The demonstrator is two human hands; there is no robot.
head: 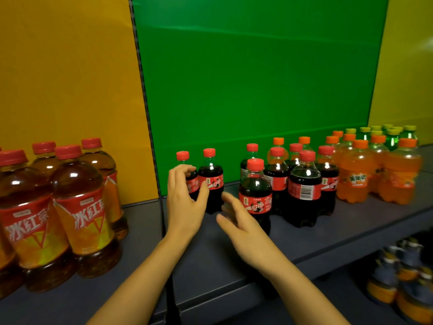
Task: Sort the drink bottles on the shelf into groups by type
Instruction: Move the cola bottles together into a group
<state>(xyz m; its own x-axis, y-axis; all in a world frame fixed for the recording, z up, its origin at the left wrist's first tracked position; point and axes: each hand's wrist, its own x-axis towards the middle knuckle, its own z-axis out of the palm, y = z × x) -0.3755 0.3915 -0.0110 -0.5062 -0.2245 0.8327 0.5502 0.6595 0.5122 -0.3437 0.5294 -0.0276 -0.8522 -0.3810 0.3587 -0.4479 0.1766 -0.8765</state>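
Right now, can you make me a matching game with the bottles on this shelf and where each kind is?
Things:
1. tea bottles
2. cola bottles
3. orange sodas
4. green bottles

Places on the shelf:
a. far right, at the back
b. far left
c. middle
d. on the right, next to the colas

Pairs: 1-b, 2-c, 3-d, 4-a
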